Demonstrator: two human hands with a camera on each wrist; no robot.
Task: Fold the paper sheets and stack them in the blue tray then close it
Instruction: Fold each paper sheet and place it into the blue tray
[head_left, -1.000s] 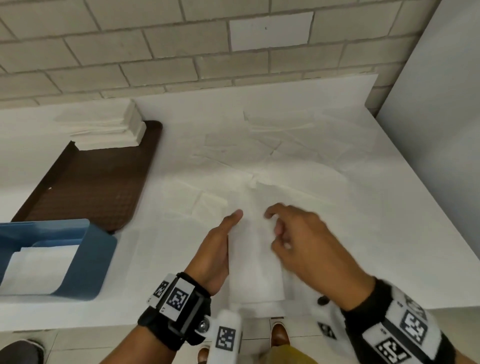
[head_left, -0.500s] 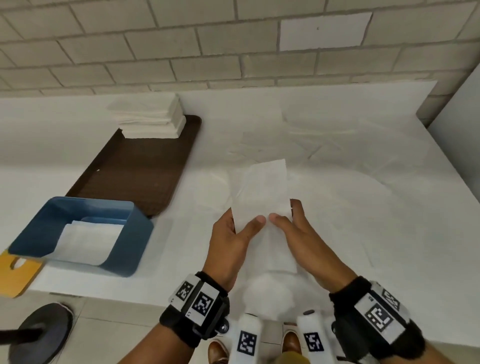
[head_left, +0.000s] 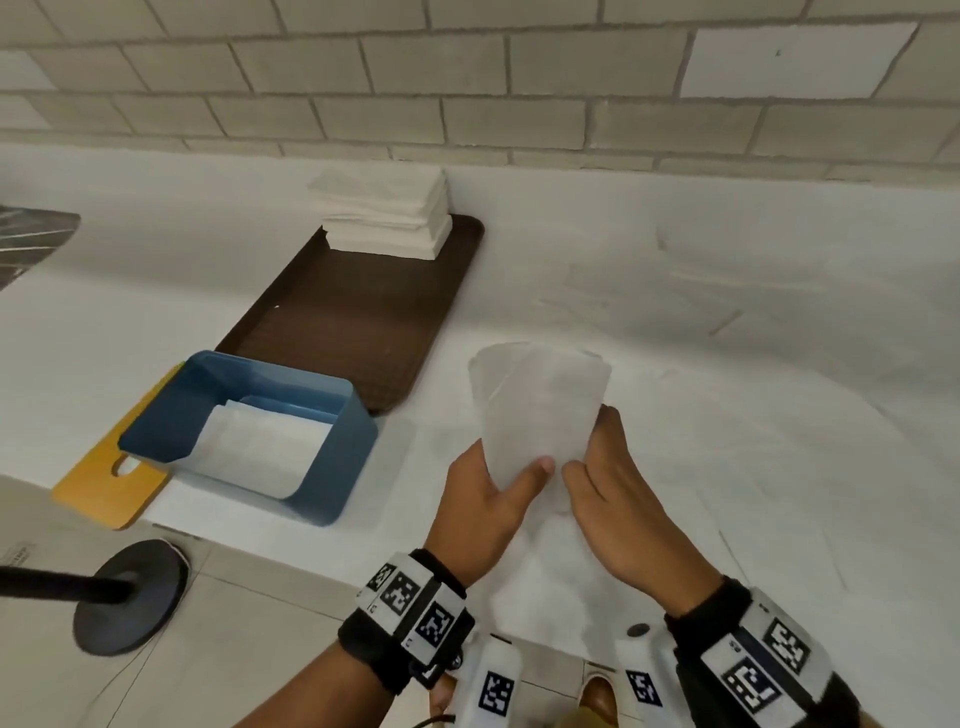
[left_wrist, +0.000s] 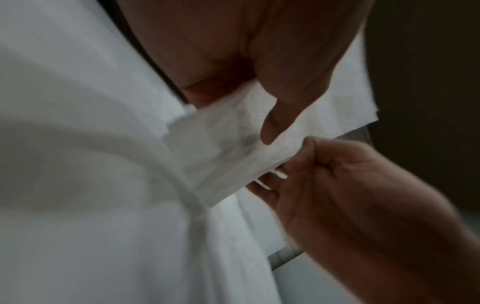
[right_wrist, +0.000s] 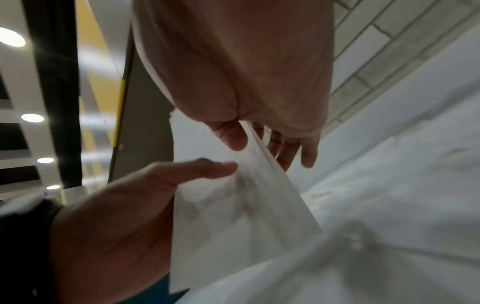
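Note:
A folded white paper sheet (head_left: 537, 410) is held up above the table's front edge, its free end pointing away from me. My left hand (head_left: 493, 499) pinches its lower left part between thumb and fingers, and my right hand (head_left: 608, 493) pinches the lower right. The wrist views show the same sheet (left_wrist: 233, 148) (right_wrist: 233, 205) with a thumb on its near face. The blue tray (head_left: 332, 457) stands open at the left near the edge, with folded white paper (head_left: 260, 447) lying inside. A yellow lid (head_left: 104, 483) lies under or beside it.
A brown serving tray (head_left: 353, 322) lies behind the blue tray, with a stack of white paper sheets (head_left: 384, 213) at its far end. Crumpled white paper covers the table (head_left: 727, 364). A black stand base (head_left: 130, 597) sits on the floor at the left. A brick wall runs behind.
The sheet lay flat on the table under my hands a second ago. Both hands have lifted it off the surface and hold it up; the head view has swung left.

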